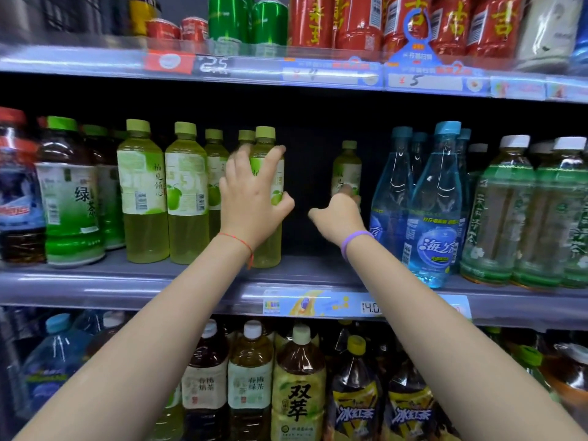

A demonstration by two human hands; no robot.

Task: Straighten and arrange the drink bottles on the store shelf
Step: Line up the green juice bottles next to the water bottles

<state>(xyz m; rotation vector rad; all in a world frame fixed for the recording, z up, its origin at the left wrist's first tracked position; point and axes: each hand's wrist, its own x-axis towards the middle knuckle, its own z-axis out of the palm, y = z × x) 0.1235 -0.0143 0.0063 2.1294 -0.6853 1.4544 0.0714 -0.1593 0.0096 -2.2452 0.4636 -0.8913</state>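
**Mia:** What are the two hands doing?

**Ben:** Both reach into the middle shelf (191, 281). The left hand (251, 198) wraps its fingers and thumb around a front yellow-green bottle (270, 249). That bottle stands up straight at the front edge, at about 9 o'clock from the dark gap.

**Mia:** And the right hand?

**Ben:** The right hand (342, 218) reaches deep into the gap. It touches the small-looking back bottle (347, 168), which stands far back, at about 12 o'clock from that hand. Its fingers are hidden behind it, so I cannot tell if it grips.

**Mia:** What is beside them?

**Ben:** More yellow-green bottles (186, 192) stand at 9 o'clock from the left hand. Tall blue bottles (436, 218) stand at 3 o'clock from the right hand. Red cans (356, 20) sit on the shelf above, at 12 o'clock.
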